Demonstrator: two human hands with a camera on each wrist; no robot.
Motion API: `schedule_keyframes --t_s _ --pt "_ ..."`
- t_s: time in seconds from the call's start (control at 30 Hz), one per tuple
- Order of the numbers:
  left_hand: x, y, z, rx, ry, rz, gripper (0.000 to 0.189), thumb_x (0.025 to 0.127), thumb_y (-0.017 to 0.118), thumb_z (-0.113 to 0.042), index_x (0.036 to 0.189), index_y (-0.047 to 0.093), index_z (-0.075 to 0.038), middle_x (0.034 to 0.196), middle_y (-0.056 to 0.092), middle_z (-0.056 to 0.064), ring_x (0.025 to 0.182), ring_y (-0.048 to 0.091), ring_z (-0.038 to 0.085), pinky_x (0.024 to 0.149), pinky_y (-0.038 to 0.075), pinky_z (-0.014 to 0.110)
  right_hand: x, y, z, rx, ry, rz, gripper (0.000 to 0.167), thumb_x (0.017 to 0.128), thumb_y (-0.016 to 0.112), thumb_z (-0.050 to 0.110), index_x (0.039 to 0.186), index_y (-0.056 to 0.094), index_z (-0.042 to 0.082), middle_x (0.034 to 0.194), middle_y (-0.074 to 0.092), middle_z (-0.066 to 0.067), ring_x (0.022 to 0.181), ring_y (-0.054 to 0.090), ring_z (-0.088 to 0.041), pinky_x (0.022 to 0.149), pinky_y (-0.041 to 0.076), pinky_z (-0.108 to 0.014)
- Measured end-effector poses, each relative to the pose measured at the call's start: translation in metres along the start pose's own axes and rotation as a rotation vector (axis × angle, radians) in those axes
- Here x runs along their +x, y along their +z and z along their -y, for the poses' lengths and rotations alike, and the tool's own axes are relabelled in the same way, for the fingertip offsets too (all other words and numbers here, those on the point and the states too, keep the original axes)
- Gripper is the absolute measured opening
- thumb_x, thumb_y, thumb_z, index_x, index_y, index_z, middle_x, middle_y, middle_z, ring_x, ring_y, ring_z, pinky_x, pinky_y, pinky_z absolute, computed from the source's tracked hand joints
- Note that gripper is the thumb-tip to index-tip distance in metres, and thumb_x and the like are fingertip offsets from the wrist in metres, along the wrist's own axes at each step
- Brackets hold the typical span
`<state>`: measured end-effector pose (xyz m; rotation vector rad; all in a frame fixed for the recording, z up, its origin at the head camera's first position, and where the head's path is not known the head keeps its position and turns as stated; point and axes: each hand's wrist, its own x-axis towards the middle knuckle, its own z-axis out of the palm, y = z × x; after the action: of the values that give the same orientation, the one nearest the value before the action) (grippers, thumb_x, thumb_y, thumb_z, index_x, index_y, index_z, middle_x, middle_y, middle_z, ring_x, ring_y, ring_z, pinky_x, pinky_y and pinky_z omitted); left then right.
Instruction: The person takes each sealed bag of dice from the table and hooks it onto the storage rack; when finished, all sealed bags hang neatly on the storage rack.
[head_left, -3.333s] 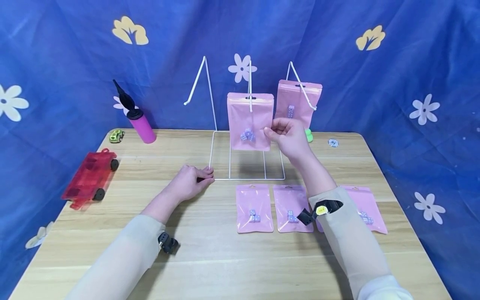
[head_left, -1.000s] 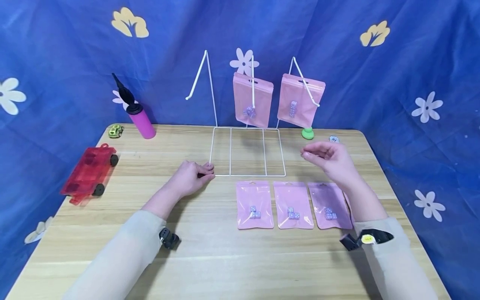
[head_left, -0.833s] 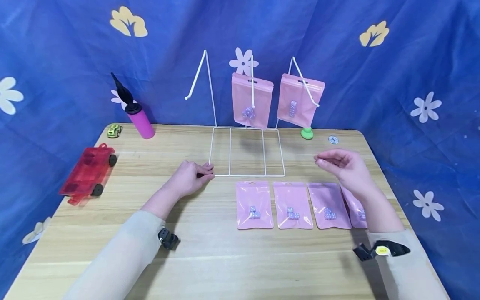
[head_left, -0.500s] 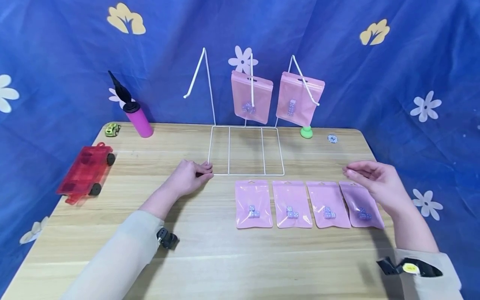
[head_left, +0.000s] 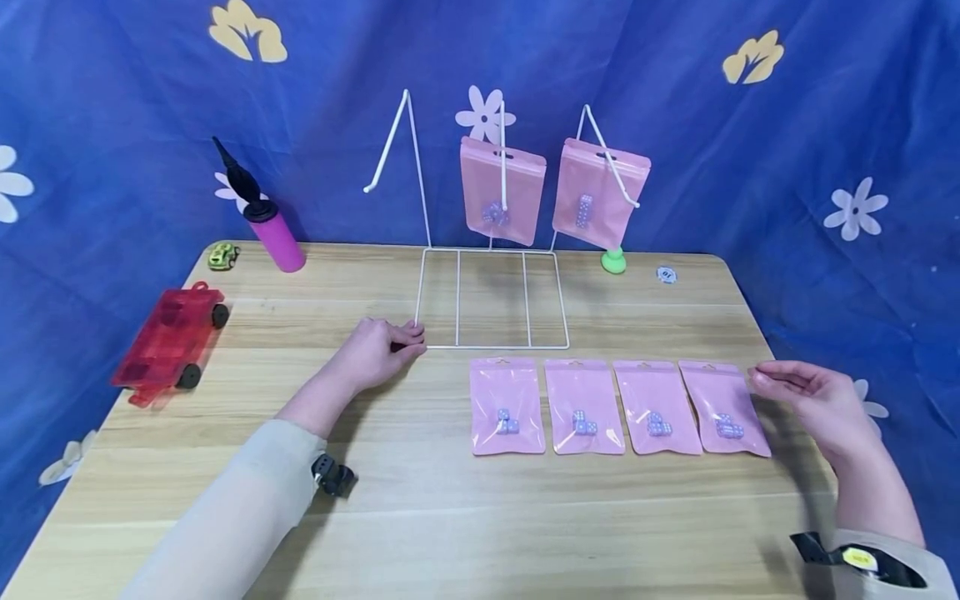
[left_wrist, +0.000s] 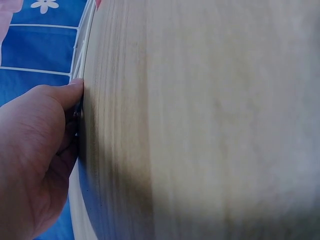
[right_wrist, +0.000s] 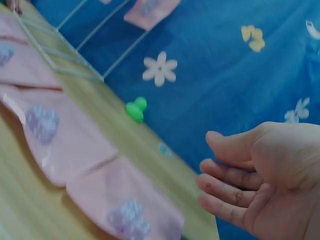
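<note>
My left hand (head_left: 375, 354) pinches the front left corner of a white wire display rack (head_left: 495, 347). One pink zip bag (head_left: 480, 187) with dice inside hangs on the rack's middle hook. Another pink bag (head_left: 581, 179) of dice hangs on the right hook, while the left hook (head_left: 386, 150) bears nothing. Several more pink dice bags lie in a row before the rack. Beside the rightmost bag (head_left: 712, 392) hovers my right hand (head_left: 821, 408), its fingers relaxed and gripping nothing. In the right wrist view that hand (right_wrist: 270, 175) appears with its fingers apart from the bags.
On the left stand a red transparent toy cart (head_left: 168, 337), a small green toy car (head_left: 223, 256) and a magenta hand pump (head_left: 277, 237). A green knob-shaped piece (head_left: 613, 262) and a round chip (head_left: 666, 274) lie at the back right. Blue cloth hangs behind the table.
My right hand has let go of the bag on the middle hook, then moved right and down to the row's right end. My left hand keeps its place on the rack corner.
</note>
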<state>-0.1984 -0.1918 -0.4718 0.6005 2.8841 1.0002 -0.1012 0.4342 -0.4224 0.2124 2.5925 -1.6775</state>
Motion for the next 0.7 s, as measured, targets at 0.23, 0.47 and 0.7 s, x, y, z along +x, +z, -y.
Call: schedule_keyframes --t_s 0.23,0.47,0.7 --pt "0.001 -0.002 -0.002 -0.005 0.000 0.004 0.023 0.098 0.079 -0.013 0.115 0.078 0.002 0.127 0.071 0.014 0.127 0.065 0.032 0.116 0.045 0.047 0.000 -0.004 -0.026 -0.276 0.065 -0.030 0.049 0.101 0.076 0.023 0.133 0.061 -0.012 0.108 0.077 -0.004 0.087 0.071 -0.002 0.075 0.059 -0.013" --pt "0.001 -0.003 -0.002 -0.005 0.009 -0.007 0.021 0.096 0.080 -0.011 0.113 0.079 0.002 0.125 0.072 0.014 0.126 0.066 0.031 0.115 0.046 0.046 0.003 0.000 -0.036 -0.408 0.140 -0.030 0.060 0.097 0.081 0.036 0.132 0.063 -0.009 0.118 0.072 -0.025 0.083 0.067 -0.008 0.067 0.059 -0.017" --pt "0.002 -0.002 -0.004 0.004 -0.003 0.010 0.022 0.097 0.080 -0.012 0.114 0.079 0.001 0.127 0.072 0.012 0.127 0.065 0.030 0.116 0.045 0.046 0.005 0.008 -0.043 -0.403 0.242 -0.055 0.074 0.092 0.083 0.047 0.136 0.059 -0.008 0.117 0.069 -0.023 0.088 0.065 -0.020 0.063 0.055 -0.019"
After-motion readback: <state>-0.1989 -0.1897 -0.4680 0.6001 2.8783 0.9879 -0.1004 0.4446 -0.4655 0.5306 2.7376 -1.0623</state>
